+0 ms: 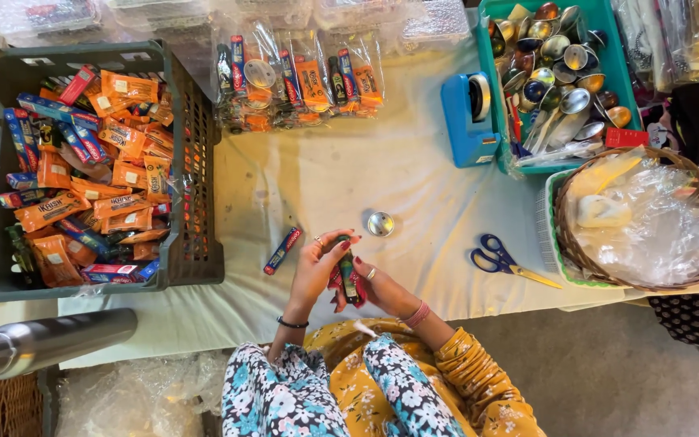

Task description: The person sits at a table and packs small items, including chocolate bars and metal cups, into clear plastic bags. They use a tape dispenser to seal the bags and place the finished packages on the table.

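Observation:
My left hand (315, 267) and my right hand (375, 285) meet over the near edge of the white cloth (341, 178). Together they grip a small bundle of narrow packets (349, 275), a dark green one on top of red ones. A loose red and blue stick packet (282, 251) lies on the cloth just left of my left hand. A small round metal cup (380, 224) sits a little beyond my hands.
A dark crate (196, 202) of orange and blue packets stands at the left. Clear bags of assorted items (297, 77) lie at the back. A blue tape dispenser (469, 121), a teal bin of metal spoons (556, 77), blue scissors (502, 260) and a wicker basket (649, 218) are at the right.

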